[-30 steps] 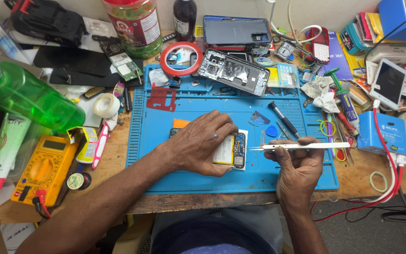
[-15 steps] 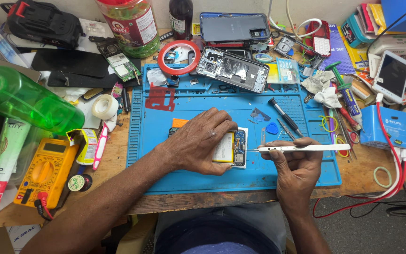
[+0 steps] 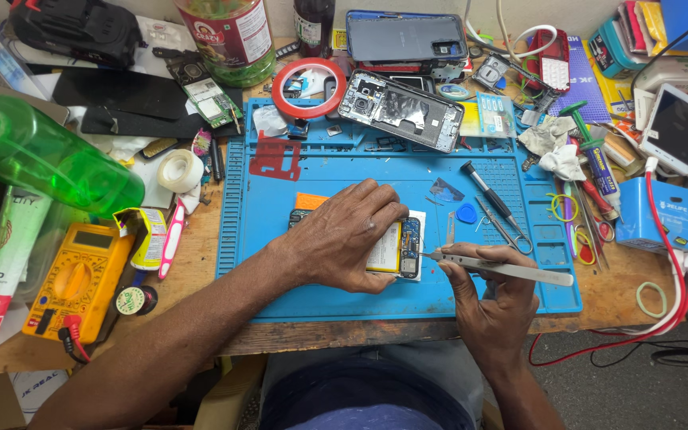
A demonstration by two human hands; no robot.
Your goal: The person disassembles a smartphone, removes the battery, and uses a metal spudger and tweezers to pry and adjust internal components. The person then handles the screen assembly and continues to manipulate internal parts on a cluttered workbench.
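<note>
- An opened phone (image 3: 396, 247), its back off so the yellowish battery and a strip of circuit board show, lies flat near the middle of the blue work mat (image 3: 320, 295).
- The left hand (image 3: 344, 235) lies palm-down over most of the phone, fingers spread and pressing it to the mat; it steadies rather than grasps.
- The right hand (image 3: 491, 299) pinches a pair of silver tweezers (image 3: 503, 269) between thumb and fingers, held nearly level, with the tip touching the circuit-board edge of the phone.
- Just right of the phone, loose on the mat, lie a blue pick (image 3: 466, 213), a second pair of tweezers (image 3: 503, 228) and a black-handled screwdriver (image 3: 483, 187).
- At the mat's far edge rests a stripped phone frame (image 3: 400, 110), tilted, with a red ring-shaped tape roll (image 3: 310, 87) beside it.
- A red stencil-like piece (image 3: 275, 155) lies on the mat's upper left part.
- Left of the mat, on the wooden tabletop (image 3: 201, 271), sit a yellow multimeter (image 3: 81, 279), a white tape roll (image 3: 181, 170) and a green plastic bottle (image 3: 49, 159) lying on its side.
- Right of the mat stands a small blue box (image 3: 662, 219) with a red cable (image 3: 662, 318) running from it, and a white phone (image 3: 674, 127) beyond.
</note>
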